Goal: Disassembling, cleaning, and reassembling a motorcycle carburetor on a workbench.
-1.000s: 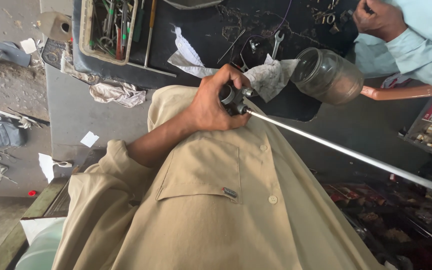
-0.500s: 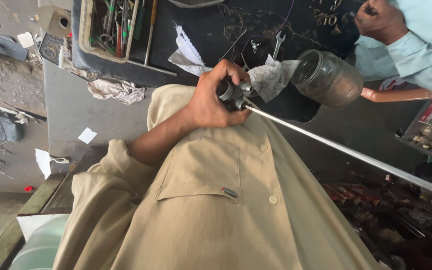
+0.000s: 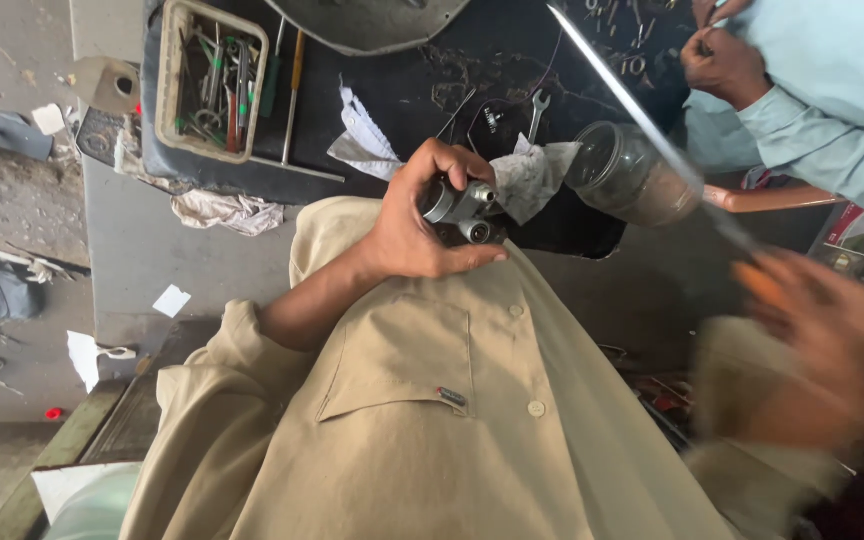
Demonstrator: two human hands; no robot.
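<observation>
My left hand [image 3: 417, 225] is closed around a small grey metal part [image 3: 462, 210] with round ports, held against my khaki shirt at the edge of the black bench [image 3: 422, 75]. My right hand [image 3: 812, 340], blurred with motion at the right, grips the orange handle of a long screwdriver [image 3: 652, 135]. Its thin shaft runs up and to the left across a glass jar [image 3: 622, 180], and the tip is away from the part.
A tray of hand tools [image 3: 214, 82] stands at the bench's left end. A spanner [image 3: 537, 108], a white rag [image 3: 534, 175] and torn paper [image 3: 360, 140] lie on the bench. Another person's hand [image 3: 720, 62] in a light blue sleeve works at the top right. Scraps litter the floor [image 3: 12, 200].
The screwdriver shaft was at the part in my left hand; my right hand has drawn it out and swung it up and to the right. My left hand still holds the part.
</observation>
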